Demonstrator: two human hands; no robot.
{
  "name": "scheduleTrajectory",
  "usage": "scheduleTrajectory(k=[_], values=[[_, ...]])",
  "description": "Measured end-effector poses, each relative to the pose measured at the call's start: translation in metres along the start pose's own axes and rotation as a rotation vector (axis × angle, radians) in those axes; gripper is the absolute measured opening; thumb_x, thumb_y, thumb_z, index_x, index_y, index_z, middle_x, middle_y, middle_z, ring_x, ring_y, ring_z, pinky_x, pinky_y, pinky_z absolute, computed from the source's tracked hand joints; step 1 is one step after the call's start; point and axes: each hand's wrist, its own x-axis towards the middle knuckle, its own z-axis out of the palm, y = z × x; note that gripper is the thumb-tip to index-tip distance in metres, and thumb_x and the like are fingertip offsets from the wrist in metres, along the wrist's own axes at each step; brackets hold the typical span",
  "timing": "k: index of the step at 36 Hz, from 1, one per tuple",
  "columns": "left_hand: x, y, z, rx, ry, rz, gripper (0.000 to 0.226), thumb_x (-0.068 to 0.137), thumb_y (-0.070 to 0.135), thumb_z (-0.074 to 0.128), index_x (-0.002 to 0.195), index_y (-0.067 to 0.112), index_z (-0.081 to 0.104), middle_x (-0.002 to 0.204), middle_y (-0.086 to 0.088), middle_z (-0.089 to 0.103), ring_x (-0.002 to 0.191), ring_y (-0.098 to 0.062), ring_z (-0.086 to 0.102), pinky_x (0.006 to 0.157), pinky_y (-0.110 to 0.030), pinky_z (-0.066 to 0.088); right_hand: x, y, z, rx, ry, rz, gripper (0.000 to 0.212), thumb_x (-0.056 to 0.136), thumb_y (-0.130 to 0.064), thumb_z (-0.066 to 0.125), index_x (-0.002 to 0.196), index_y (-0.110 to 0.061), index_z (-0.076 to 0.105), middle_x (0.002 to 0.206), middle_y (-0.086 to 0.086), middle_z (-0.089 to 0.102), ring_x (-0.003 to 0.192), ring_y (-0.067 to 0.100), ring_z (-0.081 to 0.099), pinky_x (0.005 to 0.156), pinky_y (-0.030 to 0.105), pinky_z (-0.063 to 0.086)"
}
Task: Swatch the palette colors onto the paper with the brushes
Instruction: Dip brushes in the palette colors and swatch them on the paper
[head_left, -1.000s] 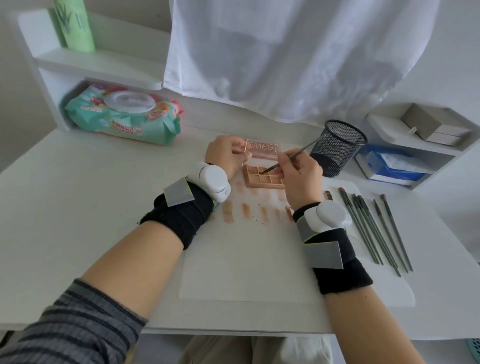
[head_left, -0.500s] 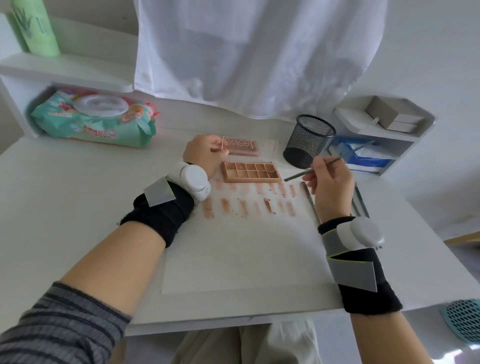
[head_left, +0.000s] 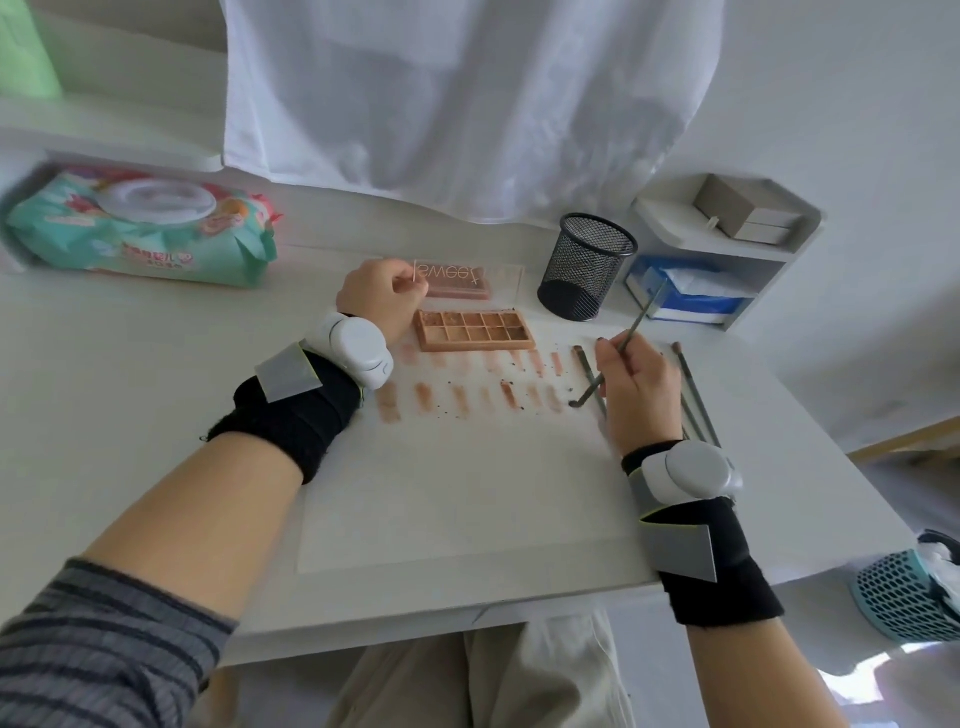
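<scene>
An open pink-brown palette (head_left: 475, 330) lies at the far edge of the white paper (head_left: 457, 483), its clear lid (head_left: 462, 280) standing up behind it. My left hand (head_left: 382, 299) pinches the lid's left corner. My right hand (head_left: 636, 384) is shut on a thin grey brush (head_left: 631, 340), whose tip touches the paper at the right end of the lower row of brown swatches (head_left: 467, 397). A second row of swatches runs just below the palette. Several more brushes (head_left: 693, 395) lie on the table, partly hidden behind my right hand.
A black mesh cup (head_left: 587, 265) stands behind the palette to the right. A pack of wet wipes (head_left: 140, 228) lies at the back left. A white shelf unit (head_left: 727, 244) with boxes sits at the back right. A teal basket (head_left: 909, 597) is below the table's right edge.
My right hand has moved from the palette out to the right and down to the paper, bringing the brush tip onto the lower swatch row. The left hand stays on the lid.
</scene>
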Motion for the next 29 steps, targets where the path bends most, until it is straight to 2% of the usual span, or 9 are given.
scheduleTrajectory(k=[4,8,10,14,16,19,22,24,29], values=[[0.0002,-0.0004,-0.0001,-0.01,0.003,0.001,0.021,0.089,0.024,0.059,0.1,0.011,0.07,0.1,-0.008,0.07,0.099,-0.028,0.062,0.089,-0.037,0.047,-0.0003,-0.0007,-0.0005,0.014,0.026,-0.009,0.026,0.094,-0.017,0.049,0.076,0.002,0.053,0.06,0.009,0.047,0.053,0.014,0.039,0.051,0.022,0.033],[0.0003,-0.0001,0.0002,-0.013,0.003,0.008,0.02,0.089,0.024,0.059,0.1,0.011,0.07,0.098,-0.009,0.07,0.097,-0.028,0.062,0.088,-0.037,0.048,0.0001,-0.0032,-0.0012,0.05,0.08,-0.034,0.019,0.094,-0.014,0.049,0.079,-0.004,0.056,0.06,0.005,0.051,0.055,0.014,0.045,0.053,0.018,0.038],[-0.0002,0.0,0.0005,-0.008,0.001,0.006,0.021,0.089,0.024,0.058,0.101,0.011,0.07,0.099,-0.009,0.07,0.097,-0.028,0.062,0.088,-0.037,0.048,0.0005,-0.002,0.0001,0.023,0.055,-0.032,0.017,0.094,-0.015,0.049,0.08,-0.007,0.056,0.062,0.001,0.053,0.059,0.017,0.05,0.057,0.022,0.042],[-0.0004,-0.0001,0.0001,-0.011,0.004,0.003,0.021,0.089,0.024,0.058,0.102,0.011,0.07,0.1,-0.009,0.07,0.098,-0.027,0.063,0.088,-0.036,0.048,0.002,0.0008,0.0005,0.003,0.013,-0.006,0.024,0.094,-0.018,0.049,0.079,0.001,0.056,0.068,0.019,0.056,0.065,0.032,0.051,0.061,0.035,0.043],[-0.0001,-0.0001,0.0001,-0.007,0.004,0.003,0.022,0.089,0.024,0.058,0.102,0.011,0.07,0.101,-0.008,0.07,0.098,-0.026,0.063,0.088,-0.035,0.048,0.0017,0.0002,0.0,0.006,0.013,-0.01,0.027,0.093,-0.017,0.049,0.077,0.003,0.054,0.066,0.021,0.053,0.06,0.029,0.046,0.058,0.035,0.041],[0.0004,-0.0004,0.0006,-0.006,0.007,0.004,0.021,0.089,0.024,0.059,0.102,0.011,0.07,0.101,-0.008,0.07,0.099,-0.026,0.062,0.089,-0.035,0.047,0.0001,-0.0007,-0.0008,0.03,0.035,-0.012,0.025,0.094,-0.016,0.049,0.076,0.001,0.055,0.061,0.014,0.05,0.056,0.019,0.044,0.054,0.029,0.039],[0.0001,-0.0008,0.0001,0.002,0.007,0.011,0.021,0.089,0.024,0.059,0.102,0.011,0.07,0.102,-0.008,0.07,0.099,-0.026,0.062,0.089,-0.035,0.047,-0.0007,-0.001,-0.001,0.08,0.075,-0.007,0.019,0.094,-0.014,0.049,0.079,-0.006,0.056,0.059,0.003,0.052,0.05,0.006,0.044,0.051,0.014,0.037],[-0.0001,-0.0006,-0.0002,-0.001,0.004,0.011,0.021,0.089,0.024,0.059,0.102,0.011,0.07,0.101,-0.008,0.07,0.099,-0.027,0.062,0.088,-0.035,0.048,-0.0002,-0.0007,-0.0003,0.053,0.05,0.0,0.017,0.094,-0.015,0.049,0.08,-0.009,0.056,0.061,0.0,0.054,0.053,0.004,0.048,0.053,0.01,0.037],[-0.0001,-0.0001,0.0003,0.001,0.007,0.01,0.022,0.089,0.023,0.059,0.103,0.011,0.07,0.101,-0.009,0.07,0.099,-0.027,0.062,0.089,-0.035,0.047,0.0019,0.0021,0.0,0.023,0.009,0.026,0.027,0.094,-0.018,0.049,0.076,0.001,0.055,0.065,0.018,0.053,0.059,0.023,0.046,0.055,0.031,0.039]])
